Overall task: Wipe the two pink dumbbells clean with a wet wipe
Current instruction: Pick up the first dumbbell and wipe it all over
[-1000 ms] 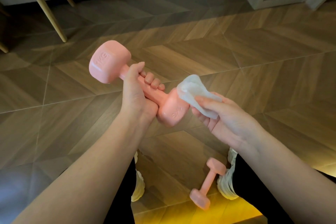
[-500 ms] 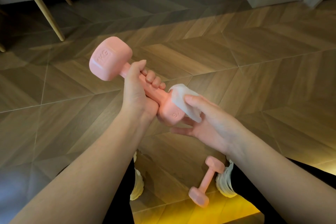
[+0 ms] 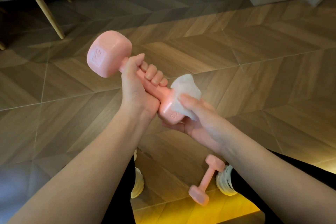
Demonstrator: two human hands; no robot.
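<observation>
Head view: left hand (image 3: pixel 136 89) grips the first dumbbell (image 3: pixel 109 52); right hand (image 3: pixel 200 118) pinches the wet wipe (image 3: pixel 185 89) round its near end; second dumbbell (image 3: pixel 209 174) lies on the floor (image 3: pixel 254 78), probably not wiped yet.

1. Your left hand (image 3: pixel 138 85) gripped the held dumbbell (image 3: pixel 109 56) by its handle, with one head up-left and the other down-right.
2. Your right hand (image 3: pixel 200 120) cupped the lower head, with the wet wipe (image 3: pixel 185 89) pressed between thumb and head.
3. The second dumbbell (image 3: pixel 207 178) lay on the floor (image 3: pixel 254 60) beneath your hands — just left of your right shoe (image 3: pixel 225 182).
4. Chair legs (image 3: pixel 49 5) stood far back on the left.
</observation>
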